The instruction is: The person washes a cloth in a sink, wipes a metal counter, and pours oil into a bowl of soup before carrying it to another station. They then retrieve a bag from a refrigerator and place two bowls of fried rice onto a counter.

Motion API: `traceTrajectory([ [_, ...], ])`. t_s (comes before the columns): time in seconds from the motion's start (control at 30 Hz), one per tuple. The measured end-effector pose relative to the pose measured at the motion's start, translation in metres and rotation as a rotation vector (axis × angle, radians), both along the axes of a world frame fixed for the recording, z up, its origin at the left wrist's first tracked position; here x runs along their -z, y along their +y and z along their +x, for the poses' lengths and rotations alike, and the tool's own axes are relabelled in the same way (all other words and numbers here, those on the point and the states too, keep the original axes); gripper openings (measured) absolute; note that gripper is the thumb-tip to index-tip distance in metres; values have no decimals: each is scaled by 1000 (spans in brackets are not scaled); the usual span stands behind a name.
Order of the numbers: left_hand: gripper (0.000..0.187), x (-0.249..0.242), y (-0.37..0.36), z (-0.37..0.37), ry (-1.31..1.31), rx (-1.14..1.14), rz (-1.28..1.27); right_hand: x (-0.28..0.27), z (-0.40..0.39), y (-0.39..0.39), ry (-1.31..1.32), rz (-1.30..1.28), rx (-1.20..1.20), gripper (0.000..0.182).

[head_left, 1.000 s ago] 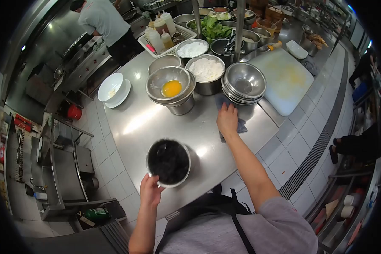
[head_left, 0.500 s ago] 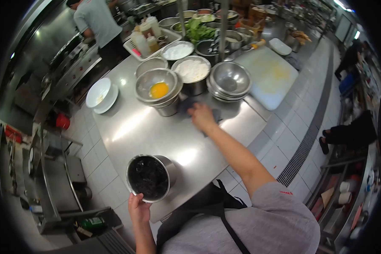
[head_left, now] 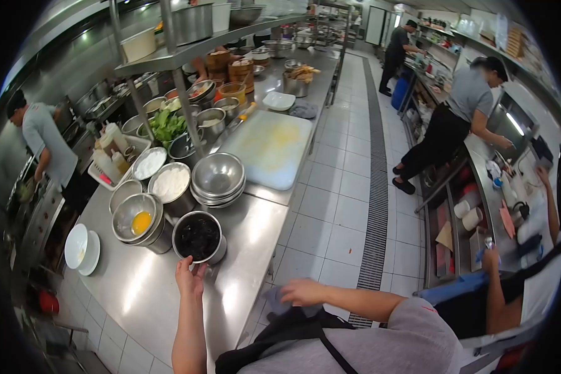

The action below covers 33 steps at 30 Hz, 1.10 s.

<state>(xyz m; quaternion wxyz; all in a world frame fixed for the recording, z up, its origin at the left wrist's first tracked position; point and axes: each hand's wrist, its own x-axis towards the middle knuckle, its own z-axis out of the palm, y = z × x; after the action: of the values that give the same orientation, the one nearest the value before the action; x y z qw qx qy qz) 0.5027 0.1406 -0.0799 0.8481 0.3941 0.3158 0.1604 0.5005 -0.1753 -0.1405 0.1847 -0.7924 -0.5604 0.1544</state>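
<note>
A metal pot with dark contents (head_left: 197,237) stands on the steel table (head_left: 137,299), close to the stacked bowls. My left hand (head_left: 191,275) touches its near rim with closed fingers. Off the table's right edge, my right hand (head_left: 305,292) grips a dark grey cloth (head_left: 277,300). Left of the pot sits a steel bowl with a yellow yolk (head_left: 141,222). Behind it are a container of white powder (head_left: 172,182) and a stack of empty metal bowls (head_left: 219,176).
A white cutting board (head_left: 268,148) lies beyond the bowls. White bowls (head_left: 76,246) stand at the left edge. A shelf post (head_left: 187,106) rises behind the containers. Several people work nearby, one at the right counter (head_left: 470,100). A floor drain (head_left: 378,187) runs along the aisle.
The pot has moved forward beside the bowls with my left hand. My right hand has drawn the cloth back off the table toward my body. The view has turned right.
</note>
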Motion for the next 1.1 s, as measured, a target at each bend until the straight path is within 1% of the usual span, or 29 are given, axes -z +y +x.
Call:
traceTrajectory([
  [0.07, 11, 10, -3, 15, 5, -4, 19, 12, 17, -35, 2, -134, 246, 36],
  [0.13, 14, 15, -6, 31, -9, -49, 31, -27, 31, -38, -27, -96, 478, 34],
  [0.17, 14, 18, -7, 35, -11, -41, 35, -39, 42, -35, -108, 59, 518, 35],
  [0.2, 14, 22, -8, 40, -22, -88, 25, -49, 53, -28, -191, 213, 555, 35],
  [0.23, 17, 23, -8, 43, -35, -137, 13, -59, 63, -17, -200, 332, 591, 35],
  [0.27, 17, 24, -6, 43, -41, -132, 13, -68, 73, -2, -211, 451, 623, 36],
  [0.33, 27, 28, 0, 39, -90, -112, -27, -81, 86, 32, -241, 569, 630, 38],
  [0.37, 27, 26, 0, 36, -92, -114, -25, -79, 90, 50, -240, 571, 627, 38],
  [0.43, 35, 23, -2, 16, 65, -143, -13, -65, 92, 81, -112, 362, 648, 39],
  [0.47, 42, 18, -3, 1, 55, -127, -49, -52, 84, 90, -96, 357, 617, 39],
  [0.5, 42, 18, -2, -17, 60, -172, -50, -35, 71, 102, -162, 252, 585, 38],
  [0.53, 40, 18, 2, -35, -1, -115, -42, -22, 57, 117, -235, 153, 539, 38],
  [0.57, 39, 17, 3, -54, -61, -67, -33, -22, 37, 127, -240, 161, 448, 41],
  [0.6, 29, 6, 2, -75, -90, -58, -4, -16, 17, 138, -180, 181, 320, 43],
  [0.63, 29, -4, 1, -95, -78, -129, -10, -23, -9, 148, -183, 199, 199, 43],
  [0.7, 18, -16, 3, -131, 14, -154, 258, -29, -60, 178, -42, 169, -48, 42],
  [0.73, 12, -12, 13, -148, -6, -218, 283, -30, -80, 193, 92, 192, -222, 43],
  [0.77, 12, -19, 18, -165, 11, -287, 276, -40, -94, 207, 263, 295, -362, 37],
  [0.83, 16, -44, 27, -200, -49, -402, 474, -46, -108, 243, 479, 147, -438, 36],
  [0.87, 20, -45, 36, -222, -44, -450, 491, -53, -107, 258, 508, 247, -354, 35],
  [0.93, 16, -44, 46, -269, 29, -572, 586, -66, -89, 287, 532, 448, -202, 33],
  [0.97, 14, -40, 50, -294, 69, -624, 611, -73, -79, 300, 377, 505, -116, 32],
  [1.0, 14, -29, 52, -321, 92, -674, 605, -78, -68, 311, 197, 482, -54, 33],
  [1.03, 13, -11, 52, -349, 216, -688, 599, -83, -58, 319, 85, 416, -6, 34],
  [1.07, 12, 11, 51, -379, 337, -694, 591, -62, -47, 328, 1, 358, 17, 35],
  [1.1, 12, 45, 49, -415, 511, -666, 639, -39, -38, 339, -86, 306, 45, 35],
])
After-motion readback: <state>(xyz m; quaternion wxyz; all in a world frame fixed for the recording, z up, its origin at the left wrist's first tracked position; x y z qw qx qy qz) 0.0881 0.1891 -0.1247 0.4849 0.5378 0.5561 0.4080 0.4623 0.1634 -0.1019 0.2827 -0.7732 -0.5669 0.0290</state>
